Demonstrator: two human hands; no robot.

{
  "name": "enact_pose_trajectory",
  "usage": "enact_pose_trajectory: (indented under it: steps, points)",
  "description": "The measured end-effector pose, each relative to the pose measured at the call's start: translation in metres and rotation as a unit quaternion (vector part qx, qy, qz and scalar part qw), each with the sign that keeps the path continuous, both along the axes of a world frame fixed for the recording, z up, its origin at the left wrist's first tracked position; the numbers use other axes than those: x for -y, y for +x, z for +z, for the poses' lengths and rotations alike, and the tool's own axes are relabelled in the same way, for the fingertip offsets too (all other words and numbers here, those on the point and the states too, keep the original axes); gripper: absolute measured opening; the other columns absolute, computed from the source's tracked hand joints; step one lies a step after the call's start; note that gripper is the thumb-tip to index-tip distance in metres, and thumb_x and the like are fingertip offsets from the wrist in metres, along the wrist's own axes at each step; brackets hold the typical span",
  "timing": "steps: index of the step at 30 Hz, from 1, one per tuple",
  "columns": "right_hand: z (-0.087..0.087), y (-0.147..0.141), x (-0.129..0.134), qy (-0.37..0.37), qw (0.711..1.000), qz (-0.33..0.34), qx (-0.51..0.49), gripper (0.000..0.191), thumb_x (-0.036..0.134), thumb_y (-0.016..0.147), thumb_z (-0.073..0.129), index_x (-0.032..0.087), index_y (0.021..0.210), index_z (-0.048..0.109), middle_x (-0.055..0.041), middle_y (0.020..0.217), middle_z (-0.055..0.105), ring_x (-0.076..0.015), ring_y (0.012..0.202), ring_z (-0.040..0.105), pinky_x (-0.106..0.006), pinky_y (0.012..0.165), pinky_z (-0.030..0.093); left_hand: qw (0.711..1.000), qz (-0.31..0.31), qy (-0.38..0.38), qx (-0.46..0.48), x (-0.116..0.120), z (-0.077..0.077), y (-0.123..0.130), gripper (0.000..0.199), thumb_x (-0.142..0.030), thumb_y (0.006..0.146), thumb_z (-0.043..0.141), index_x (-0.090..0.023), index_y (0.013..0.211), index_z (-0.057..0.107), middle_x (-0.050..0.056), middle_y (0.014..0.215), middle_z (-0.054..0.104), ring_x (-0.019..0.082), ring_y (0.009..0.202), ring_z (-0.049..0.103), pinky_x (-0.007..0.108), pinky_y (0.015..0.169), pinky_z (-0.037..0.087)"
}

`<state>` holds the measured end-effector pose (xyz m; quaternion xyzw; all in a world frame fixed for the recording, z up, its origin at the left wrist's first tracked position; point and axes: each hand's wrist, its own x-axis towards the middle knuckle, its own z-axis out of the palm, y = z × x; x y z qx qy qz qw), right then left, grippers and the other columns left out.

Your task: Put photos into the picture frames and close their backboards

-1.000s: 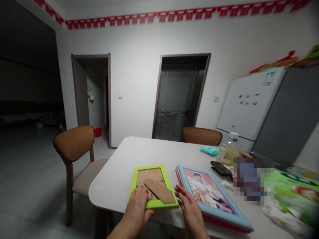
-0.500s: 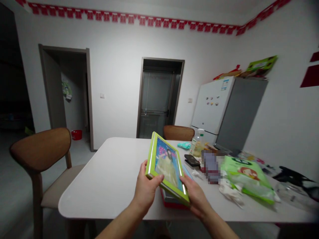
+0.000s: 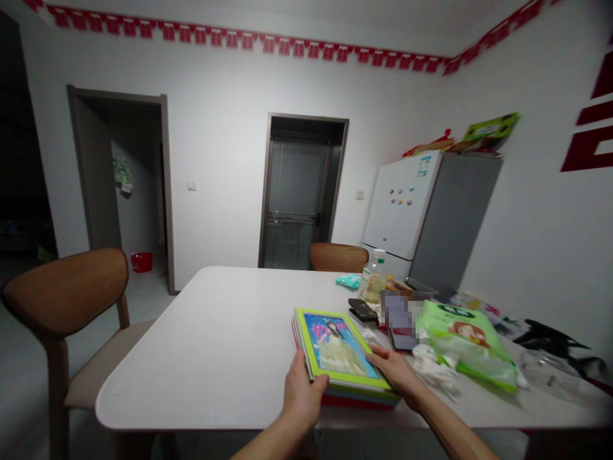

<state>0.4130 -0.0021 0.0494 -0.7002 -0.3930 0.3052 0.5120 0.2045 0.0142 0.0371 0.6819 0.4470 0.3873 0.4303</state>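
Two grips (image 3: 302, 392) (image 3: 395, 372) hold the green photo frame (image 3: 338, 346) atop other frames (image 3: 360, 402).

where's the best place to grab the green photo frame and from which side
Probably by its left and right borders, coming in from both sides: left grip on the left, right grip on the right. The green photo frame lies picture up on a stack, so its back is blocked, while the straight outer edges are reachable.

My frame (image 3: 352, 382) is bright green, its picture (image 3: 340, 345) is blue, pink and yellow, and my table (image 3: 215, 345) is white.
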Motion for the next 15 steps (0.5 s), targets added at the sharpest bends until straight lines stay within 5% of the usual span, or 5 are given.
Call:
enact_pose_trajectory:
  steps: [5, 7, 15]
  points:
    - [-0.011, -0.007, 0.004, -0.049, 0.992, 0.068, -0.097, 0.035, 0.031, 0.064, 0.051, 0.016, 0.094, 0.060, -0.0044, 0.075, 0.067, -0.0183, 0.067, 0.061, -0.027, 0.058, 0.045, 0.998, -0.048, -0.045, 0.020, 0.003, -0.012, -0.008, 0.062, -0.012, 0.063, 0.053, -0.012, 0.120, 0.031, 0.006, 0.113, 0.054, 0.014, 0.099, 0.052, 0.018, 0.081, 0.039]
    - [-0.014, -0.022, -0.004, -0.037, 0.991, 0.080, -0.100, 0.035, 0.028, 0.066, 0.048, 0.015, 0.097, 0.058, -0.0039, 0.078, 0.067, -0.0171, 0.068, 0.061, -0.026, 0.058, 0.045, 0.999, -0.018, -0.041, -0.012, -0.004, -0.016, -0.017, 0.067, -0.005, 0.059, 0.051, -0.015, 0.122, 0.030, 0.004, 0.112, 0.055, 0.014, 0.099, 0.052, 0.018, 0.081, 0.038]
    - [-0.009, -0.113, -0.093, 0.000, 0.994, 0.087, 0.060, 0.028, 0.031, 0.079, 0.045, 0.016, 0.101, 0.052, -0.0045, 0.102, 0.055, -0.0162, 0.085, 0.054, -0.032, 0.071, 0.045, 0.990, 0.117, -0.033, -0.073, -0.091, -0.017, -0.094, 0.060, 0.001, 0.058, 0.043, -0.021, 0.114, 0.042, -0.001, 0.107, 0.059, 0.015, 0.102, 0.050, 0.021, 0.083, 0.037]
